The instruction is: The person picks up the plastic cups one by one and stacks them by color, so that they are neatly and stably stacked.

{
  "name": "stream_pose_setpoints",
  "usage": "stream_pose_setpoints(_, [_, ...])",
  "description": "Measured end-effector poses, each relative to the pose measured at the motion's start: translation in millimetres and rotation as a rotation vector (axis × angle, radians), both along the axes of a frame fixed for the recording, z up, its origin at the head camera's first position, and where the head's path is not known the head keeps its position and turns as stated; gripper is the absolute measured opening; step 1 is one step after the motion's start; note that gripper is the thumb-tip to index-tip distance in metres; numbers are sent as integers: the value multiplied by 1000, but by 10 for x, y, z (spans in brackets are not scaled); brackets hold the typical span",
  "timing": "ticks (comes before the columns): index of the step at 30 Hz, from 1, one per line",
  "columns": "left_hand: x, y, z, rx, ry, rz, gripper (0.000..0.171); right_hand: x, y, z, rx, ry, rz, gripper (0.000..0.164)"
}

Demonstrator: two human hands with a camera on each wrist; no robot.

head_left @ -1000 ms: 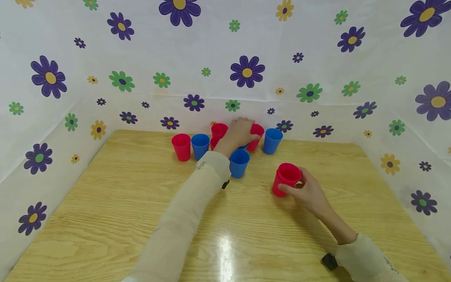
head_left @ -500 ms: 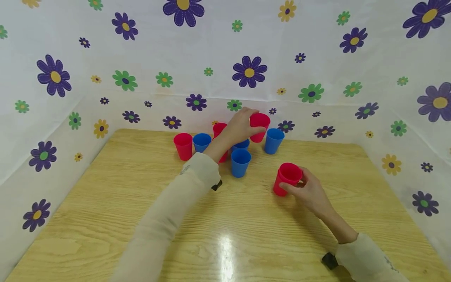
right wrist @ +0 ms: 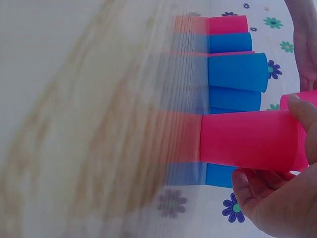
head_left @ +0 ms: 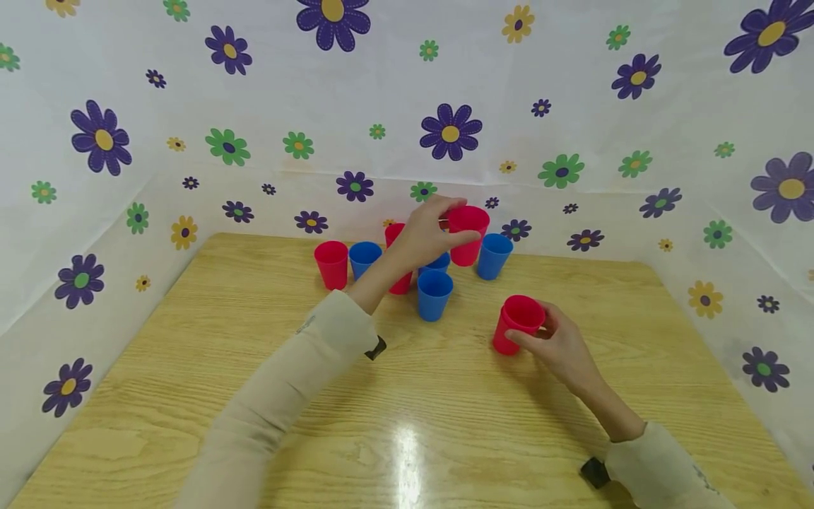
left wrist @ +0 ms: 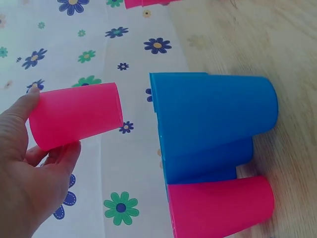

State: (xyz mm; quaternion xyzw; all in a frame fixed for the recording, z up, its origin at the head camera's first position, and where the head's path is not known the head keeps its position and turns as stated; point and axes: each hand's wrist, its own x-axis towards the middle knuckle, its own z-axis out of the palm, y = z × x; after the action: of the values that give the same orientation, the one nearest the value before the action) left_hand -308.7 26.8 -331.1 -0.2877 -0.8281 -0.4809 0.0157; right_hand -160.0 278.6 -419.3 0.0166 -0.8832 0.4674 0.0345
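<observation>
My left hand [head_left: 427, 230] grips a red plastic cup [head_left: 467, 253] by its side, thumb in front. In the left wrist view this cup [left wrist: 77, 116] hangs raised, apart from the blue cups. At the right, my right hand [head_left: 566, 357] holds a nested stack of red cups [head_left: 506, 339], mouth up on the table, with two rims showing. The right wrist view has the stack's lower cup [right wrist: 247, 139] with its base at the tabletop, fingers and thumb around the upper part. The left forearm hides part of the cups behind it.
Upright cups stand towards the back of the wooden table [head_left: 254, 396]: a red cup [head_left: 332, 268] at the left end, a blue cup [head_left: 365, 256], more red ones [head_left: 400, 284], a front blue cup [head_left: 434, 300] and a blue cup [head_left: 494, 258] at the right. Flower-patterned cloth [head_left: 356, 92] surrounds the table.
The left hand has lifted a red cup out of the back group, up and slightly right. The left forearm has swung left. The right hand and its stack have stayed in place.
</observation>
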Motion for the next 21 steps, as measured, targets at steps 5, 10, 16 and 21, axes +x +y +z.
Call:
stream_pose_setpoints(5, [138,-27,33,52,6,-46,65,5,14,-6,-14,8,3,70])
stream_pose_setpoints(10, [273,-22,85,104,-19,-99,66,8,14,6,-13,8,3,70])
stream_pose_setpoints(16, [404,30,125,114,-31,-125,66,8,3,30,-4,17,9,70])
stream_pose_setpoints(21, [486,112,130,140,-46,-166,64,-1,14,2,-21,30,29,67])
